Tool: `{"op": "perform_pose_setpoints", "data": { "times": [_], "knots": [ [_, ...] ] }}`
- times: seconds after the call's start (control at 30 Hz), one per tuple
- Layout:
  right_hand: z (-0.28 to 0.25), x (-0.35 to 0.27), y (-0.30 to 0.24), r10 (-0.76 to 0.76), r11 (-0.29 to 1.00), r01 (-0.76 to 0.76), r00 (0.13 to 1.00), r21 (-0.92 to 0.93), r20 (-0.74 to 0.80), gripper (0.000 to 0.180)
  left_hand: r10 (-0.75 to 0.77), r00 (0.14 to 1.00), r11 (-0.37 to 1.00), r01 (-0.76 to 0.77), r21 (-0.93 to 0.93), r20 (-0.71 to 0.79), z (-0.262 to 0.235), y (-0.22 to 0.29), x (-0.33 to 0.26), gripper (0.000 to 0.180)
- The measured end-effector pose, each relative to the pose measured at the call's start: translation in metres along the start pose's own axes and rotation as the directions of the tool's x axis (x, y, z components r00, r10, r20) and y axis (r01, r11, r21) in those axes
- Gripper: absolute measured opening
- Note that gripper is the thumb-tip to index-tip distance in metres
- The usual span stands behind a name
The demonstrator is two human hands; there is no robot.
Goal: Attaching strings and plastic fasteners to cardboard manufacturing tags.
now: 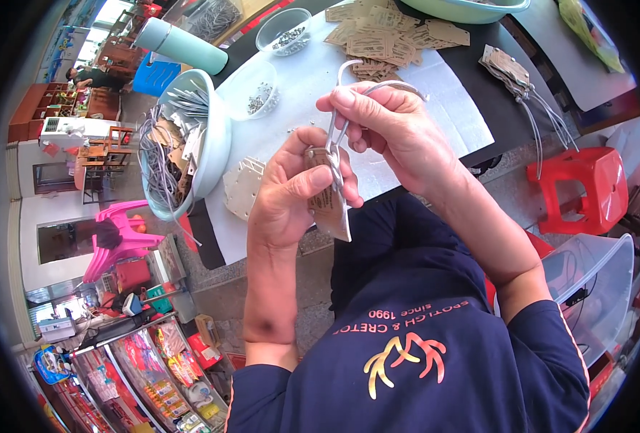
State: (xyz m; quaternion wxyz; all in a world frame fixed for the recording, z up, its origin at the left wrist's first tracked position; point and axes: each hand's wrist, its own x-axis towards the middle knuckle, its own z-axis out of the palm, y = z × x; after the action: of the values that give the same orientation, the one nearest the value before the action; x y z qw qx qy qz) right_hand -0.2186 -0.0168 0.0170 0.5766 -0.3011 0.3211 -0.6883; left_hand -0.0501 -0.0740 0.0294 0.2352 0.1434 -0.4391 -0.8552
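Observation:
My left hand (291, 191) pinches a brown cardboard tag (332, 213) between thumb and fingers, held above the table edge. My right hand (388, 126) grips a grey string loop (349, 72) that runs down through the top of the tag; a small metal piece sits where string and tag meet. Both hands touch at the tag, over the white sheet (298, 94) on the dark table.
A light blue bowl (215, 148) of strings and tags stands left. Two clear bowls of small metal parts (262, 97) (285, 35) sit behind. Loose brown tags (388, 36) lie at the back, a strung bundle (511, 72) at right, a white tag stack (242, 186) near my left hand. A red stool (583, 187) stands right.

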Motion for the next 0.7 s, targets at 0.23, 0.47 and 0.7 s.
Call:
{"op": "perform_pose_setpoints", "data": {
  "times": [0.23,0.47,0.7],
  "knots": [
    [0.002,0.0,0.001,-0.137,0.987,0.137,0.991,-0.082,0.002,0.027,-0.082,0.993,0.994,0.076,-0.073,-0.081,0.0,0.0,-0.003,0.029],
    [-0.001,0.002,0.015,-0.082,0.981,0.103,0.988,0.165,-0.13,0.025,-0.058,0.982,0.993,0.076,0.091,-0.181,0.009,0.005,-0.003,0.029],
    [0.004,0.004,0.005,0.044,0.99,-0.042,0.999,0.133,-0.015,0.027,-0.086,0.989,0.995,0.09,0.03,-0.117,-0.004,0.008,-0.009,0.027]
  ]
}}
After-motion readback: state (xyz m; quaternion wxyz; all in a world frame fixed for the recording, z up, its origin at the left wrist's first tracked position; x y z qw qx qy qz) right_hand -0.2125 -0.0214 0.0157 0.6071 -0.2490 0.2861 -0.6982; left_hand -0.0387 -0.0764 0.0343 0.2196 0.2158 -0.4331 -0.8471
